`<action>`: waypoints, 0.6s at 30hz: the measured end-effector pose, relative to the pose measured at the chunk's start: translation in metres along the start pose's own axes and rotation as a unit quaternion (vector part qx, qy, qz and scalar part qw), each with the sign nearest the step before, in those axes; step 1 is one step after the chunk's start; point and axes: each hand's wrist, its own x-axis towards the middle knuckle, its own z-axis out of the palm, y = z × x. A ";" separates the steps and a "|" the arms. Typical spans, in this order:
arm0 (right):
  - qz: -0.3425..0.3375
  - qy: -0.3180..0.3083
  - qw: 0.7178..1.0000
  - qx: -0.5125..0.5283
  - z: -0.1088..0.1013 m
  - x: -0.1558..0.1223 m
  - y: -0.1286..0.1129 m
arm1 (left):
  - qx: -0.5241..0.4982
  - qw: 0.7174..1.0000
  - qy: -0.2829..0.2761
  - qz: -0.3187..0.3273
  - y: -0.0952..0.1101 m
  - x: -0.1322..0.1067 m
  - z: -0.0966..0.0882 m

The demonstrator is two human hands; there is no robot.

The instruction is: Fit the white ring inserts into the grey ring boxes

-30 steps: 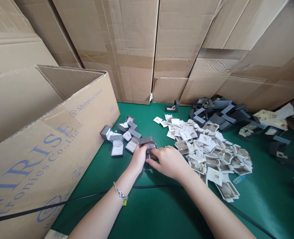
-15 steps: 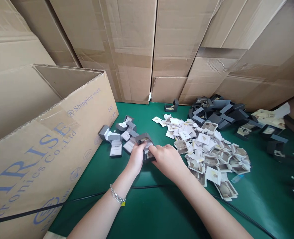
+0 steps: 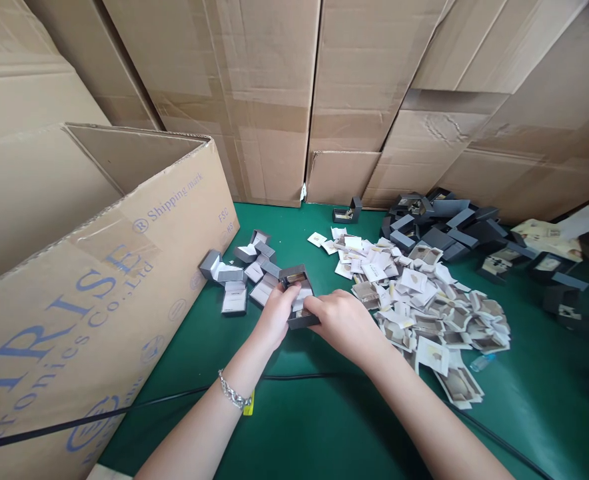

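Note:
Both my hands meet on a small grey hinged box lying open on the green table. My left hand, with a bracelet at the wrist, grips the box's left side, thumb near its white lining. My right hand pinches the box's near right edge. Just left of the box lies a cluster of several open grey boxes with white insides. A heap of white and beige paper cards spreads to the right of my right hand.
A big open cardboard carton with blue print stands at the left. Stacked cartons wall the back. A pile of dark grey boxes lies at the back right, one open box apart. A black cable crosses the near table.
The grey box was nearly shut a second ago; its lid now stands open and the inside shows. My hands stayed in about the same place around it.

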 end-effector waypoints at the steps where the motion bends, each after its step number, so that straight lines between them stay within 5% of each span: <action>1: 0.004 -0.017 1.000 0.011 -0.003 -0.001 0.000 | 0.006 1.000 -0.009 -0.006 0.000 -0.001 0.001; 12: 0.048 -0.122 0.988 0.087 -0.026 -0.002 0.000 | -0.026 0.998 -0.031 -0.057 -0.010 -0.005 0.005; 18: 0.090 -0.108 0.947 0.288 -0.045 -0.017 0.038 | -0.039 0.999 0.007 -0.033 -0.003 -0.010 0.008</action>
